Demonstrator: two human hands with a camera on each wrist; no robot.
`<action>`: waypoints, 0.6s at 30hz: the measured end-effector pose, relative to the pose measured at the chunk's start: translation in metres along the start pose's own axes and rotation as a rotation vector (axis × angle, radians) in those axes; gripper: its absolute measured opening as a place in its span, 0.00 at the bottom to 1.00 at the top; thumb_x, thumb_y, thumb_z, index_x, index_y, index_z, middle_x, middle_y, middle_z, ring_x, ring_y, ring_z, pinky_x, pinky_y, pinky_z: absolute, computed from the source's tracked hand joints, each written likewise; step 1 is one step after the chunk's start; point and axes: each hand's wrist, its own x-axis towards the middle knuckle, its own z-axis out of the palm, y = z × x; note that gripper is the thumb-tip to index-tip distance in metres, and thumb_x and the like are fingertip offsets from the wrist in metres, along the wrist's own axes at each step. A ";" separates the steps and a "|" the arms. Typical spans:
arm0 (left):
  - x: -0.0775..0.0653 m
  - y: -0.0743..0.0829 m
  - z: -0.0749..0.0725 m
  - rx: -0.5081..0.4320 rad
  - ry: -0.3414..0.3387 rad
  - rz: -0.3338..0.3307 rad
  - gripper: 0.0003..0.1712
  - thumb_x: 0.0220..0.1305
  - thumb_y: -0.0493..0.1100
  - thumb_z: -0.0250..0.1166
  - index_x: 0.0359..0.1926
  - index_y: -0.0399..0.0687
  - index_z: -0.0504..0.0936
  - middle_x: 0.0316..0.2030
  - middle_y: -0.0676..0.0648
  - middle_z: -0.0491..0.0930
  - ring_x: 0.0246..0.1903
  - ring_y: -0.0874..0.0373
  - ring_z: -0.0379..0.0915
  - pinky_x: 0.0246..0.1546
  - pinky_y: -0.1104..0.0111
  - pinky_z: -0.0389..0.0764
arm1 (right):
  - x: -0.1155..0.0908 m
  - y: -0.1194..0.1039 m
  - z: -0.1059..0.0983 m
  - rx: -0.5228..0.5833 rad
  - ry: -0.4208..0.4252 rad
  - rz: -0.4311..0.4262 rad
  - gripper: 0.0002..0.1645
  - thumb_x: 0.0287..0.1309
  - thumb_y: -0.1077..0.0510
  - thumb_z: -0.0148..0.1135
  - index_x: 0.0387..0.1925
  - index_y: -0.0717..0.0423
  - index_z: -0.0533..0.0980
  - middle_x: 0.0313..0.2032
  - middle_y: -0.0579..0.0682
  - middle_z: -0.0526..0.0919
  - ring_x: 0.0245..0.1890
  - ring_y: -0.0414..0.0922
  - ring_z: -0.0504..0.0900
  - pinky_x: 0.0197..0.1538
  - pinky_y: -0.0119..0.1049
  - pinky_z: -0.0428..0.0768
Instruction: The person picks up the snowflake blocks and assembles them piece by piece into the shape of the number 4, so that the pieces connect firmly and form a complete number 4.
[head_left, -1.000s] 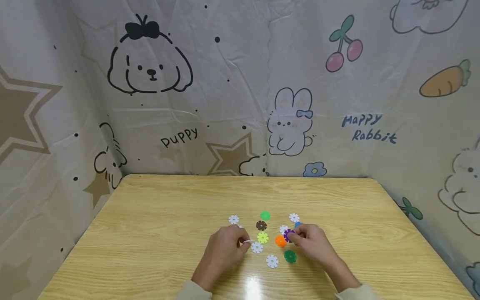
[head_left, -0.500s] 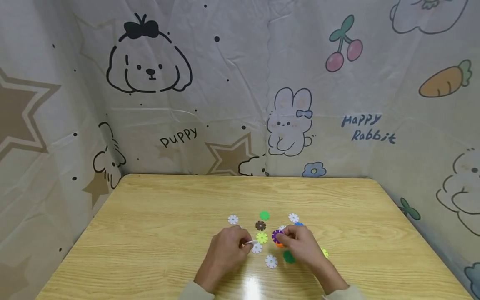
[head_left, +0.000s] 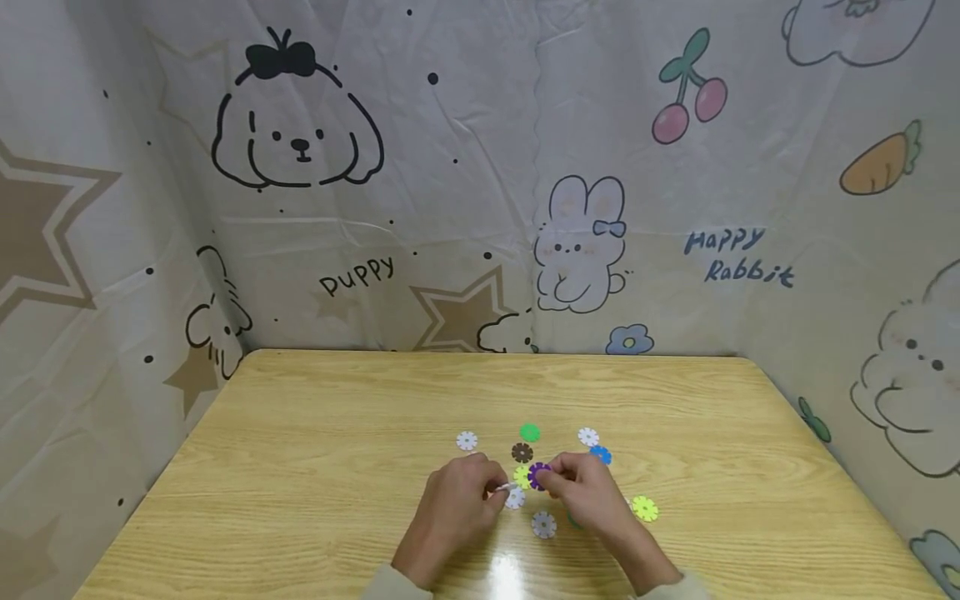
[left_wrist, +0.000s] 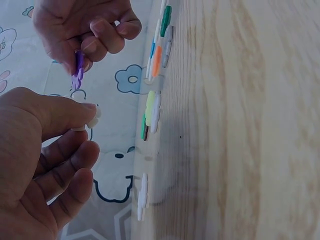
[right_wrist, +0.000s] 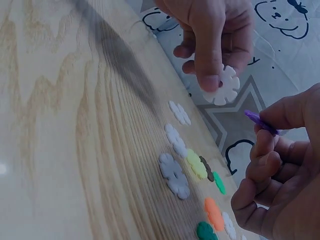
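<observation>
Between thumb and forefinger my left hand pinches a white notched plastic disc, a snowflake-shaped building piece. My right hand pinches a purple disc of the same kind by its edge. Both discs are held above the table and close to each other; in the right wrist view a gap shows between them. Beneath the hands lie a white disc, a yellow-green disc partly covered by the purple one, and a grey-white disc. The right hand mostly hides a dark green disc and an orange disc from the head view.
Flat on the wooden table lie more discs: green, brown, white, another white disc, blue and a yellow one right of the right wrist. A printed cloth hangs behind the table.
My right hand has moved left with the purple disc, toward the white disc in my left hand. The left hand has barely shifted. The yellow disc at the right has come into sight.
</observation>
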 end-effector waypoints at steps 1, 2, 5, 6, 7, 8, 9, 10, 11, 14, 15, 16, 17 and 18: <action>0.000 0.001 0.000 0.003 -0.001 0.003 0.05 0.55 0.38 0.73 0.28 0.54 0.86 0.23 0.59 0.74 0.22 0.70 0.65 0.22 0.75 0.70 | 0.000 0.000 0.001 0.000 0.001 0.002 0.11 0.63 0.60 0.65 0.27 0.63 0.78 0.22 0.46 0.74 0.19 0.38 0.64 0.20 0.28 0.62; 0.000 0.001 0.000 0.005 -0.002 0.002 0.05 0.55 0.38 0.73 0.28 0.53 0.86 0.23 0.59 0.74 0.22 0.70 0.65 0.22 0.75 0.70 | 0.000 0.000 0.002 0.001 0.001 0.002 0.11 0.63 0.60 0.65 0.27 0.63 0.78 0.23 0.46 0.74 0.20 0.38 0.65 0.21 0.28 0.63; 0.001 0.001 0.000 0.014 -0.004 0.003 0.04 0.55 0.38 0.73 0.28 0.53 0.86 0.23 0.59 0.74 0.22 0.70 0.65 0.22 0.75 0.70 | 0.001 0.000 0.004 0.004 -0.001 -0.006 0.10 0.63 0.60 0.65 0.28 0.63 0.78 0.23 0.46 0.75 0.21 0.38 0.66 0.22 0.28 0.64; 0.001 0.001 0.000 0.016 -0.003 0.005 0.04 0.55 0.38 0.73 0.28 0.53 0.86 0.23 0.59 0.74 0.22 0.70 0.65 0.22 0.75 0.69 | 0.002 0.000 0.004 0.005 -0.002 -0.011 0.10 0.63 0.60 0.65 0.28 0.63 0.78 0.23 0.46 0.74 0.21 0.38 0.66 0.22 0.28 0.64; 0.001 0.002 0.000 0.016 -0.003 0.005 0.04 0.55 0.39 0.73 0.28 0.53 0.86 0.23 0.59 0.74 0.22 0.70 0.65 0.22 0.75 0.69 | 0.002 -0.001 0.005 0.007 -0.003 -0.015 0.10 0.63 0.60 0.65 0.28 0.63 0.78 0.23 0.46 0.74 0.21 0.37 0.66 0.22 0.28 0.64; 0.001 0.001 0.001 0.018 -0.001 0.006 0.04 0.55 0.38 0.73 0.28 0.53 0.86 0.23 0.59 0.74 0.22 0.70 0.64 0.22 0.75 0.69 | 0.002 -0.001 0.006 0.009 -0.006 -0.020 0.10 0.63 0.60 0.65 0.28 0.63 0.79 0.23 0.46 0.74 0.21 0.37 0.67 0.22 0.28 0.64; 0.001 0.002 0.001 0.020 0.000 0.007 0.04 0.55 0.38 0.72 0.28 0.53 0.86 0.23 0.59 0.74 0.22 0.70 0.64 0.21 0.75 0.69 | 0.002 -0.002 0.006 0.012 -0.007 -0.022 0.10 0.63 0.60 0.65 0.28 0.63 0.79 0.22 0.46 0.74 0.21 0.38 0.67 0.22 0.28 0.64; 0.001 0.002 0.001 0.022 0.002 0.007 0.04 0.55 0.39 0.72 0.27 0.53 0.86 0.22 0.59 0.73 0.21 0.70 0.64 0.21 0.75 0.69 | 0.002 -0.002 0.007 0.013 -0.007 -0.025 0.10 0.62 0.60 0.66 0.28 0.63 0.79 0.22 0.46 0.74 0.21 0.38 0.67 0.22 0.28 0.65; 0.001 0.002 0.001 0.023 0.002 0.007 0.04 0.55 0.39 0.72 0.27 0.54 0.86 0.22 0.59 0.73 0.21 0.70 0.64 0.21 0.75 0.69 | 0.002 -0.002 0.007 0.015 -0.007 -0.026 0.10 0.62 0.60 0.66 0.28 0.63 0.79 0.22 0.46 0.74 0.21 0.38 0.68 0.22 0.28 0.65; 0.001 0.002 0.002 0.027 -0.001 0.006 0.05 0.54 0.38 0.72 0.27 0.54 0.86 0.22 0.58 0.73 0.21 0.70 0.63 0.21 0.75 0.68 | 0.001 -0.003 0.009 0.014 -0.006 -0.026 0.10 0.61 0.60 0.66 0.27 0.63 0.78 0.22 0.46 0.74 0.21 0.38 0.68 0.22 0.28 0.65; 0.001 0.002 0.002 0.026 -0.003 0.006 0.05 0.54 0.38 0.72 0.27 0.54 0.86 0.22 0.58 0.73 0.21 0.70 0.63 0.21 0.75 0.68 | 0.001 -0.004 0.009 0.012 -0.005 -0.024 0.10 0.61 0.60 0.66 0.27 0.63 0.78 0.21 0.46 0.74 0.21 0.38 0.68 0.22 0.28 0.65; 0.001 0.002 0.002 0.027 -0.004 0.007 0.05 0.54 0.38 0.73 0.27 0.54 0.86 0.22 0.58 0.73 0.20 0.70 0.63 0.20 0.75 0.68 | 0.001 -0.004 0.010 0.010 -0.005 -0.023 0.10 0.60 0.61 0.66 0.26 0.63 0.78 0.21 0.47 0.75 0.21 0.38 0.68 0.23 0.28 0.65; 0.001 0.002 0.002 0.028 -0.005 0.007 0.05 0.54 0.38 0.73 0.27 0.53 0.86 0.22 0.58 0.73 0.20 0.71 0.63 0.20 0.75 0.68 | 0.001 -0.004 0.010 0.009 -0.005 -0.020 0.10 0.60 0.61 0.66 0.26 0.63 0.78 0.22 0.47 0.75 0.21 0.38 0.68 0.23 0.28 0.66; 0.001 0.002 0.002 0.029 -0.005 0.008 0.05 0.54 0.38 0.73 0.27 0.53 0.86 0.22 0.58 0.73 0.20 0.71 0.63 0.20 0.75 0.67 | 0.001 -0.004 0.011 0.007 -0.005 -0.020 0.10 0.60 0.61 0.66 0.26 0.63 0.78 0.22 0.47 0.75 0.22 0.38 0.69 0.23 0.28 0.66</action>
